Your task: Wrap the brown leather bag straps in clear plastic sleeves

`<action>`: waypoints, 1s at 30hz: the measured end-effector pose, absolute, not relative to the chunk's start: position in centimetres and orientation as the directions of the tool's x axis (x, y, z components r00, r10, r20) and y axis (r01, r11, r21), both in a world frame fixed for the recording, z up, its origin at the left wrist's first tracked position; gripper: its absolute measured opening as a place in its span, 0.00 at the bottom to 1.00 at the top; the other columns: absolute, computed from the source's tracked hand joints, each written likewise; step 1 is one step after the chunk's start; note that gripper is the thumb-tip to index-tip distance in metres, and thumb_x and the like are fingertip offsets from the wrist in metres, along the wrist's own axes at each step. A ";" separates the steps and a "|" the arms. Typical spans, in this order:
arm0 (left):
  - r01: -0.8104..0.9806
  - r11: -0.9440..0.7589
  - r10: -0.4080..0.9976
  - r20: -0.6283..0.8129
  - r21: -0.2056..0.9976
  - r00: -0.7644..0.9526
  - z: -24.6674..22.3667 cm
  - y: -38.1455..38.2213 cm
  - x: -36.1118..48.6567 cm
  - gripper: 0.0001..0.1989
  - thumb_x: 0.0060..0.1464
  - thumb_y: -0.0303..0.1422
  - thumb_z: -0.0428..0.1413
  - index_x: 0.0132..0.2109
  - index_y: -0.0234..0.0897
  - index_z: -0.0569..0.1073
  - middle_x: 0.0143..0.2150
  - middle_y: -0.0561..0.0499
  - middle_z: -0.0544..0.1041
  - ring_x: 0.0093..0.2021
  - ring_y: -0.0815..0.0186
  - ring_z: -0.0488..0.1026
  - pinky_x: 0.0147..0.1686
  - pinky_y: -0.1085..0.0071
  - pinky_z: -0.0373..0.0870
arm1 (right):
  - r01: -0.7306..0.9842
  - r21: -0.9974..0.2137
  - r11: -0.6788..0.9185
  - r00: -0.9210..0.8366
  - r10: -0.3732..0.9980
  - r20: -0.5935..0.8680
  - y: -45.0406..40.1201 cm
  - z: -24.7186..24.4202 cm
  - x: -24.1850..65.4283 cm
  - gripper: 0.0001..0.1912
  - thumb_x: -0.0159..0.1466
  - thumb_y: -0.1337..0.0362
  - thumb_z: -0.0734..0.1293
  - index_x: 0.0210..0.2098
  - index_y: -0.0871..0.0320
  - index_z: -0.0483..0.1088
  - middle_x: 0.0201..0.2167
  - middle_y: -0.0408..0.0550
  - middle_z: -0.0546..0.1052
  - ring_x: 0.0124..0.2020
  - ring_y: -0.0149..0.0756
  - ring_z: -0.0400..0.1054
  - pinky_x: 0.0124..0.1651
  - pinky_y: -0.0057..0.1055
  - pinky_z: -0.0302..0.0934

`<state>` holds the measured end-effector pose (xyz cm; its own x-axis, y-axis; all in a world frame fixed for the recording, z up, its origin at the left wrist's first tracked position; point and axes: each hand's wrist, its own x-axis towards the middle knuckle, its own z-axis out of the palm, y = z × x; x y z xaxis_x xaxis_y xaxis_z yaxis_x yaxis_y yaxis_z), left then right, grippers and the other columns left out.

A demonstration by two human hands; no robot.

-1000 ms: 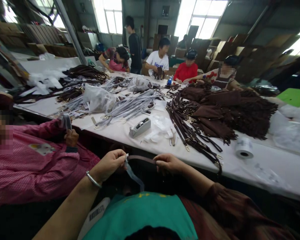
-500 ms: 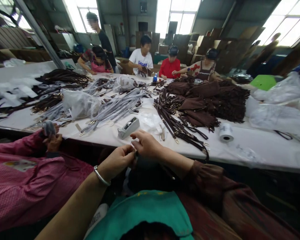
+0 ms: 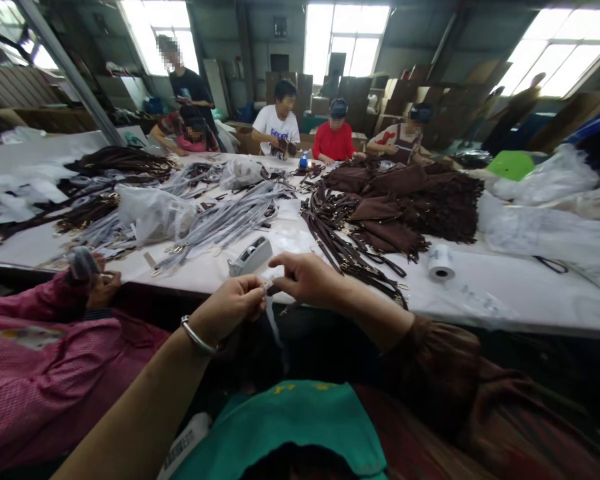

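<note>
A strip (image 3: 273, 321) was pinched at lower centre by the left hand (image 3: 236, 301), seemingly for steadiness; the right hand (image 3: 307, 283)'s grip couldn't be told.

Two hands (image 3: 233, 301), one dangling pale strip (image 3: 273, 321), one bracelet (image 3: 197, 337), one tape dispenser (image 3: 251, 257), one white roll (image 3: 441, 261)

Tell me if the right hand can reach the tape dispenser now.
Probably yes: the tape dispenser stands close beyond the right hand, nothing visible between them, though its thumb is at the pale strip.
</note>
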<state>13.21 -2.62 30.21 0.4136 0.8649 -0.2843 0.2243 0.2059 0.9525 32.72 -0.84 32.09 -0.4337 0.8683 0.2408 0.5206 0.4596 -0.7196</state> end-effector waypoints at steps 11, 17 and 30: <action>0.163 0.269 0.923 -0.302 0.949 0.237 30.1 -2.0 7.4 0.13 0.47 0.38 0.60 0.27 0.36 0.66 0.19 0.57 0.67 0.23 0.68 0.71 0.24 0.75 0.64 | 0.133 -0.986 -0.102 -0.323 0.936 -0.140 -2.2 27.7 43.7 0.12 0.60 0.57 0.68 0.39 0.58 0.71 0.15 0.36 0.65 0.12 0.24 0.55 0.15 0.22 0.48; 0.126 0.336 0.918 -0.354 0.934 0.180 29.3 -1.9 6.7 0.12 0.43 0.36 0.61 0.26 0.36 0.66 0.18 0.57 0.68 0.21 0.70 0.70 0.22 0.77 0.63 | 0.187 -0.944 -0.273 -0.495 0.804 -0.331 -4.7 29.6 49.2 0.12 0.57 0.60 0.71 0.40 0.55 0.76 0.21 0.44 0.71 0.14 0.24 0.58 0.16 0.24 0.48; 0.413 0.232 0.936 -0.318 0.881 0.153 28.8 -2.8 8.0 0.11 0.43 0.39 0.59 0.25 0.36 0.68 0.17 0.56 0.69 0.17 0.72 0.62 0.19 0.76 0.57 | 0.121 -0.973 0.195 -0.026 0.981 0.193 -3.8 36.4 50.1 0.13 0.55 0.59 0.75 0.36 0.60 0.76 0.20 0.44 0.71 0.18 0.27 0.62 0.19 0.26 0.55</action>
<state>8.04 -2.81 28.79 0.1525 0.9359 -0.3175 0.4127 0.2316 0.8809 50.09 -3.85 36.45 -0.0259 0.9808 0.1934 0.1215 0.1951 -0.9732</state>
